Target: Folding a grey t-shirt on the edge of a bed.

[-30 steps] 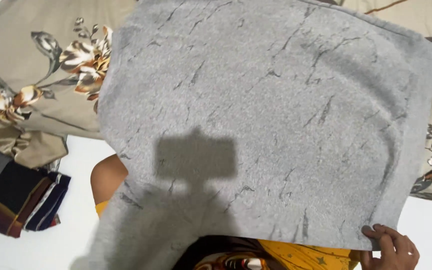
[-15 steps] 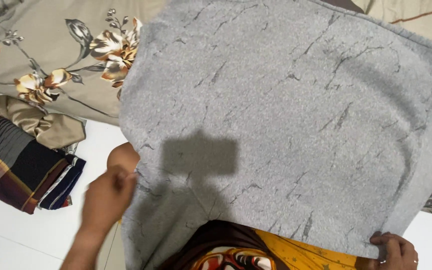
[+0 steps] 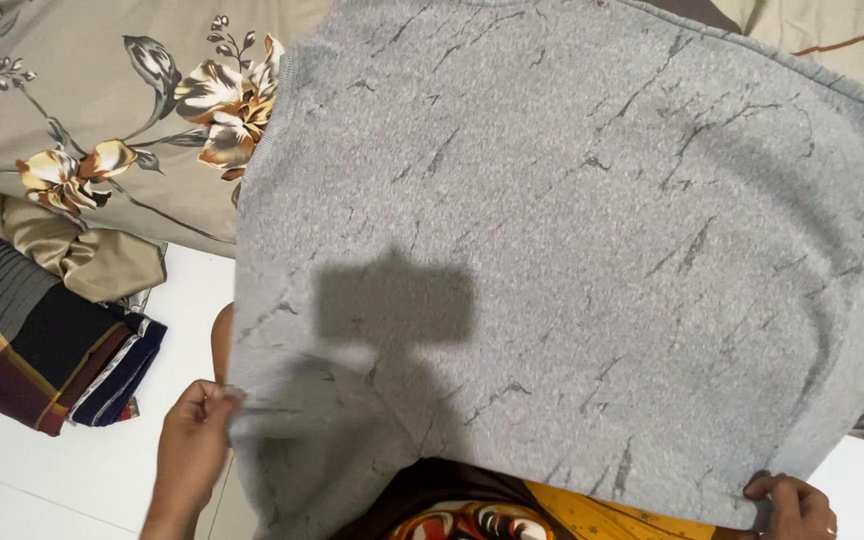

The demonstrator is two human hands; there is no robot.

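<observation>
A white floor runs under everything here, and a beige floral bedsheet covers the raised surface beyond it; the big grey fleece cloth in the middle serves as the landmark for the rest. Nearest the viewer, just under the cloth's lower edge, a strip of the person's own yellow and dark printed clothing shows. At the cloth's lower left corner, the left hand has its fingers pinched on the fabric's edge, with that corner gathered and a little blurred. At the cloth's lower right corner, the right hand curls its fingers closed around the hem. Between these two grips the cloth is held up and stretched out nearly flat, its marbled grey face with thin dark streaks turned to the camera, and a blocky shadow falls across its lower left part. As a judgement, both bottom corners seem secured and the cloth spread open, while no fold or crease is visible in it yet, so any folding or laying down looks not yet done. Left of the cloth, on the floor, lies a folded stack of dark striped fabrics in maroon, black and navy, with a crumpled beige piece just above it. Beyond the cloth's upper edge and to its right, only more of the bedsheet shows.
</observation>
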